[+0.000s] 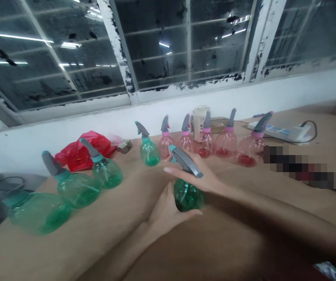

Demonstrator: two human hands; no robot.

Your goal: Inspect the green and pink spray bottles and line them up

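Observation:
A green spray bottle (187, 195) with a grey trigger head stands upright in front of me, between both hands. My left hand (168, 207) is wrapped round its lower body, thumb across the near side. Around the neck, just under the spray head (187, 160), my right hand (201, 175) is closed, with a finger near the trigger. Some of its fingers are hidden behind the bottle. Beyond stands another green spray bottle (149, 151), and a row of pink spray bottles (205, 144) with red liquid runs to the right.
On the left are more green spray bottles (107, 173) and a red plastic bag (82, 150). A paper cup (198, 123) stands behind the pink bottles. At the right lie a white power strip (287, 132) and a pixelated object (301, 167). A white wall with windows bounds the wooden table (214, 242).

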